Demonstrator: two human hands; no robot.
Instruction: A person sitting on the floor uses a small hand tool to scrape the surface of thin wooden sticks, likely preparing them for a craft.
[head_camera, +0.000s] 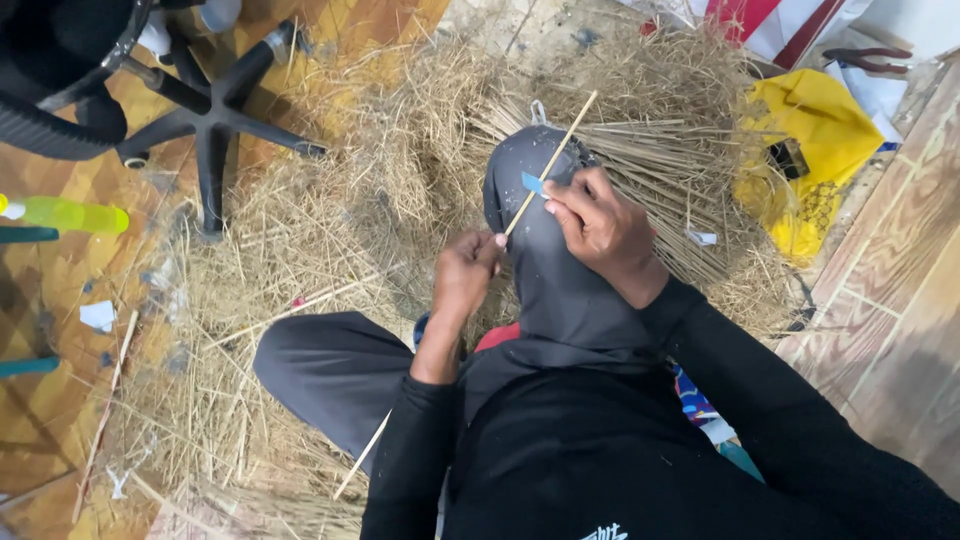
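Thin pale wooden stick (548, 165) runs diagonally over the raised grey-trousered knee (545, 250), lower-left to upper-right. Left hand (465, 275) pinches its near part; right hand (600, 225), farther up, presses a small blue blade (533, 183) against it. Dry straw (300, 250) covers the floor all round.

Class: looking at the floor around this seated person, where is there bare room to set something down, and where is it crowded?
Bare patches: the wood floor right of the yellow bag, and the floor at far left, below the green bottle. Crowded: straw covers the middle, and the stick bundle lies ahead of both hands.
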